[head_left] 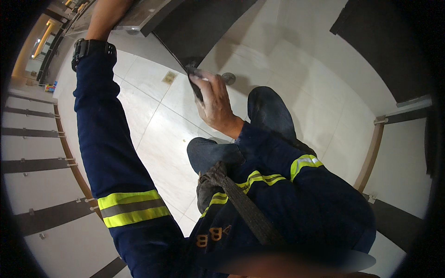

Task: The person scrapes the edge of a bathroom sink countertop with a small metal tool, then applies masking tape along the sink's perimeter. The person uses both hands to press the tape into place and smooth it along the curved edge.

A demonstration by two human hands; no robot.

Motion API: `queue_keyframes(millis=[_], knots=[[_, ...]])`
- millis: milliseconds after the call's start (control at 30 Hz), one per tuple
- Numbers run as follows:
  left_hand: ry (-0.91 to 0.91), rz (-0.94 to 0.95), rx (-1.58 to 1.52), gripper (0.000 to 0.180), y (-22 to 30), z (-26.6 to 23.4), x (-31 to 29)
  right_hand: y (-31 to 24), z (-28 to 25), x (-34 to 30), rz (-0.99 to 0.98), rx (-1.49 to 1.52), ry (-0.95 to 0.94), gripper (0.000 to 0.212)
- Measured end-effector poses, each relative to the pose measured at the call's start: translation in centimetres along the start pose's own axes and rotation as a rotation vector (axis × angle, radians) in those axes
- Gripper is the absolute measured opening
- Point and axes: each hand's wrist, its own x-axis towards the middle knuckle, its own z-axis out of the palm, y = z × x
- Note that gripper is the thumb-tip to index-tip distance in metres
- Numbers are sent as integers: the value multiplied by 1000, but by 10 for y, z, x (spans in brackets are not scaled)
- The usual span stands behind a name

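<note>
My right hand (214, 99) is closed around a small dark flat piece (194, 86), whose exact kind I cannot make out. Pale dust covers its fingers. The piece meets the lower corner of a dark panel (199, 30), which looks like an open cabinet door. My left arm reaches up past the near end of a counter (150, 16), with a black watch (92, 50) over the sleeve. Only the base of my left hand (109, 16) shows; its fingers are cut off by the upper edge.
Pale tiles (153, 129) cover the floor, with a square brass drain (169, 77) and a round grey fitting (228, 78) on it. My bent knees (271, 111) are close below my right hand. Cabinets with dark strips (41, 164) line the left; another dark panel (384, 46) stands right.
</note>
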Motion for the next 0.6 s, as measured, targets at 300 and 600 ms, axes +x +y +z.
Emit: queue_keyframes(millis=[300, 600], knots=[[5, 52, 57, 34, 19, 0, -3, 27, -7, -1, -159, 8, -21, 56], [8, 104, 63, 36, 15, -2, -3, 34, -13, 41, -343, -18, -8, 56]])
